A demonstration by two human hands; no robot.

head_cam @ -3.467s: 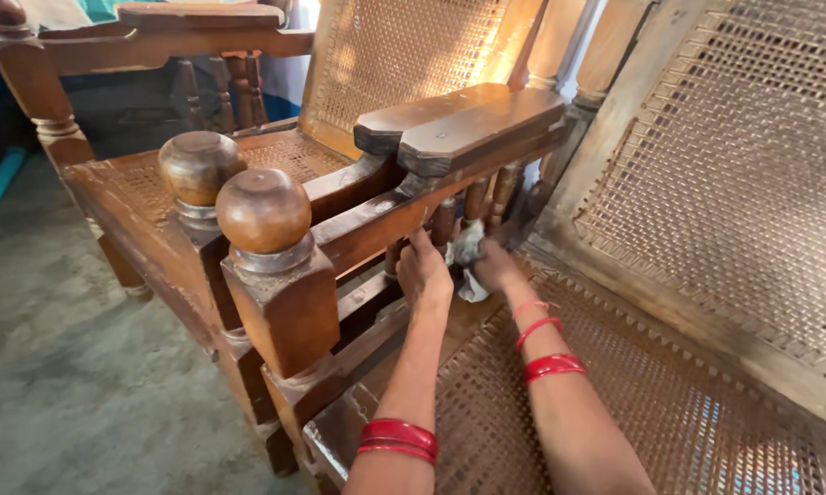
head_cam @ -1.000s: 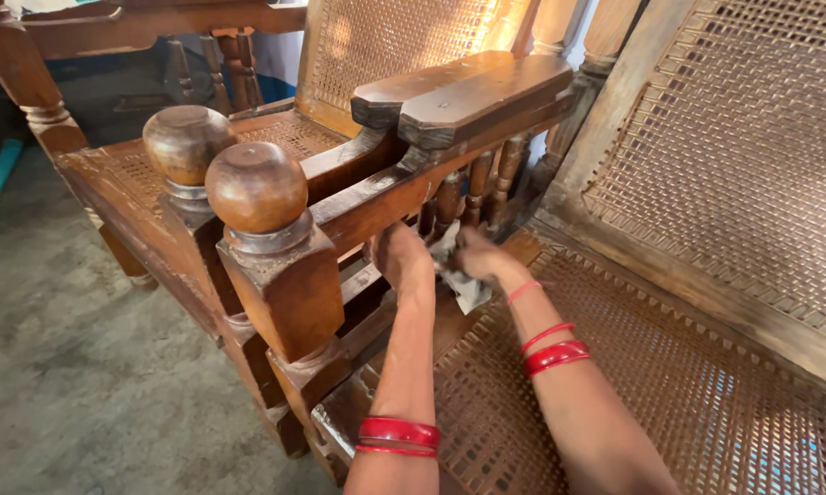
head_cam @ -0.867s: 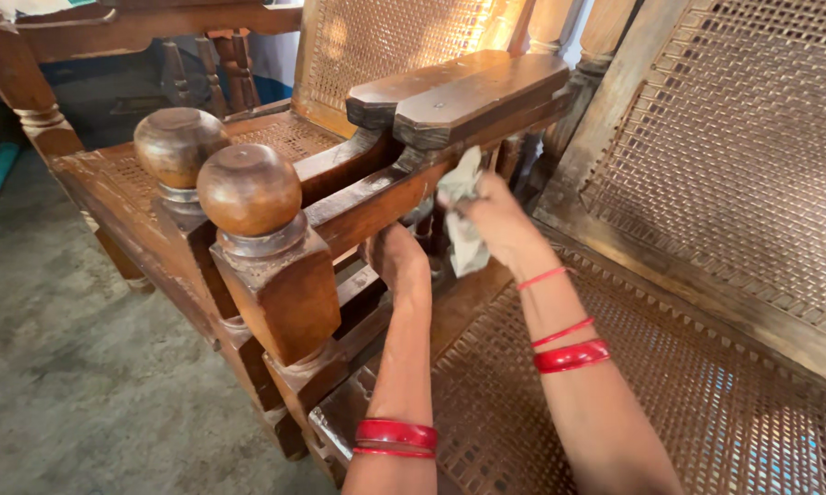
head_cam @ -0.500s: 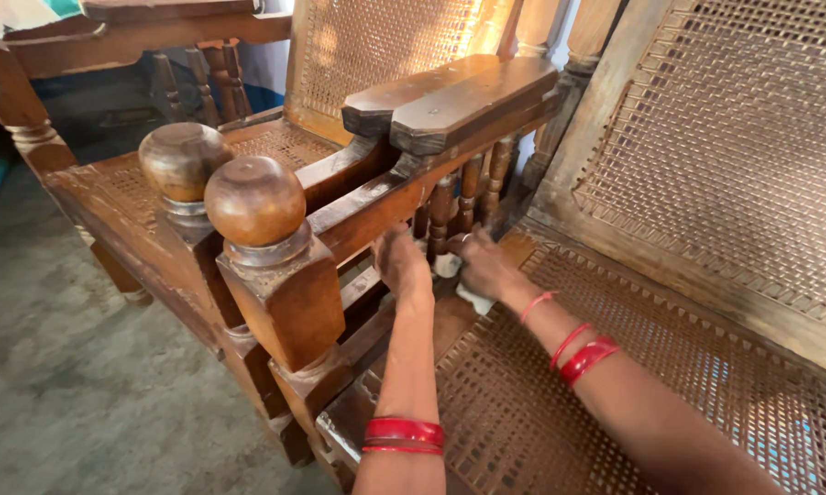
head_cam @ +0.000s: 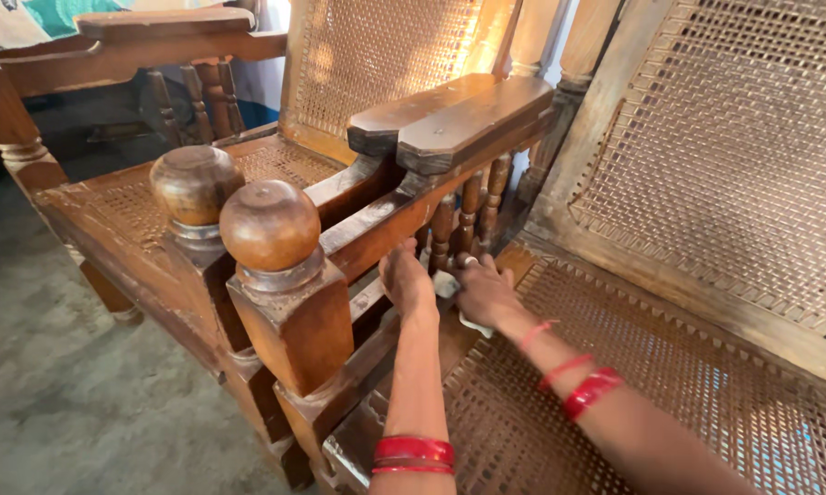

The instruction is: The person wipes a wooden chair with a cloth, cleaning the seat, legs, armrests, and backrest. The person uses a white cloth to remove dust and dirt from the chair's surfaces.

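Observation:
I look down at a dark wooden armchair with a cane seat (head_cam: 670, 403) and cane back. My right hand (head_cam: 486, 291) presses a crumpled white cloth (head_cam: 449, 286) against the lower rail under the turned spindles (head_cam: 468, 215) of the chair's left armrest (head_cam: 473, 115). My left hand (head_cam: 406, 280) rests on the same side rail, just left of the cloth, fingers curled against the wood. Red bangles sit on both wrists. Most of the cloth is hidden under my right hand.
A second matching armchair (head_cam: 248, 165) stands pressed against the first on its left, their armrests touching. Round wooden knobs (head_cam: 269, 225) top the front legs. A third wooden armrest (head_cam: 147, 37) shows at the top left. Grey concrete floor (head_cam: 65, 403) lies to the left.
My right hand lifted the cloth up toward the armrest about a second ago, then came back down to the lower rail by the spindles. My left hand stayed on the rail. The view shifted slightly.

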